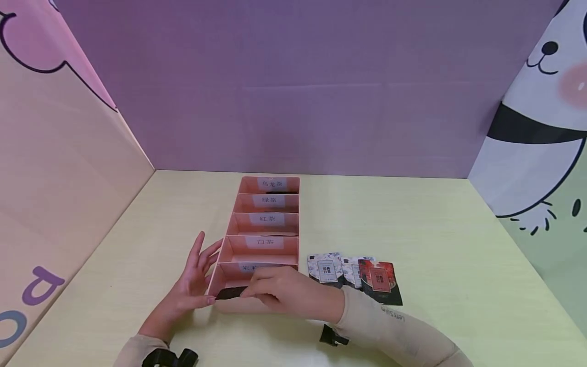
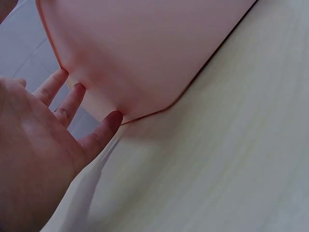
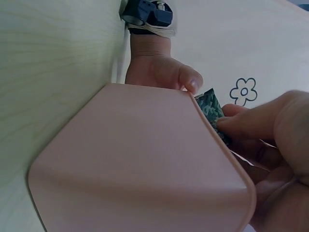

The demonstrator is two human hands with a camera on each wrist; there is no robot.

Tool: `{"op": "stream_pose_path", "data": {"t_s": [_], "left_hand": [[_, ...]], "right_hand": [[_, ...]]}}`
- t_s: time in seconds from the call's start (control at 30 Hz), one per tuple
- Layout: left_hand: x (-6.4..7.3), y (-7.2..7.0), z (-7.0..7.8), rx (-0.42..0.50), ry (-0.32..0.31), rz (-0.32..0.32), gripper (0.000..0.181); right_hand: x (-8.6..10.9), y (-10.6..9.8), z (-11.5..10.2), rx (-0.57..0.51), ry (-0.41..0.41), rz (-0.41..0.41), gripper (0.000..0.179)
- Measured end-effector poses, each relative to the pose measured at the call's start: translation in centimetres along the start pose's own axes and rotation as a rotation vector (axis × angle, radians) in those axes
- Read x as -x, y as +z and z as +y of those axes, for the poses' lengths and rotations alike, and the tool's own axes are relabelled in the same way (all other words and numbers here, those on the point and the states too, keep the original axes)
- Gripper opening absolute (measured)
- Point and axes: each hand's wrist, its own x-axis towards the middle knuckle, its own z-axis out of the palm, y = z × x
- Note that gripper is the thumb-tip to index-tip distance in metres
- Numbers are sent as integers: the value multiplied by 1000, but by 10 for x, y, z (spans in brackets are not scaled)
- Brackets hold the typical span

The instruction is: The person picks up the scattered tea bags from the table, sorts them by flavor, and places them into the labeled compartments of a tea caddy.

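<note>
Head view: right hand point(image 1: 291, 291) pinches a probable sachet point(image 1: 229, 293); left hand point(image 1: 190, 286), spread, touches box point(image 1: 245, 306).

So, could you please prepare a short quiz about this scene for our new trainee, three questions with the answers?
1. Multiple choice: what does the right hand pinch?
A) a pen
B) a patterned green packet
C) a spoon

2. True or false: the left hand touches the side of the pink box.

3. Short answer: which two main colours has the rightmost packet on the table?

Key: 1. B; 2. True; 3. Red and black.
</note>
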Motion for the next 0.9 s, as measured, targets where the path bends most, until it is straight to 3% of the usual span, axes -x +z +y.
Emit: {"op": "stream_pose_path", "data": {"t_s": [0.07,0.27,0.43,0.73,0.9], "left_hand": [[0,1,1,-2,-6,0,124],[-1,2,2,17,18,-9,123],[-1,1,1,26,44,-22,122],[-2,2,2,40,26,-11,122],[-2,2,2,46,32,-14,121]], "right_hand": [[1,2,-2,19,20,-47,19],[3,2,-1,240,-63,-105,20],[7,2,0,386,-79,-150,26],[10,-3,0,354,-60,-147,30],[15,-13,0,393,-54,-130,30]]}}
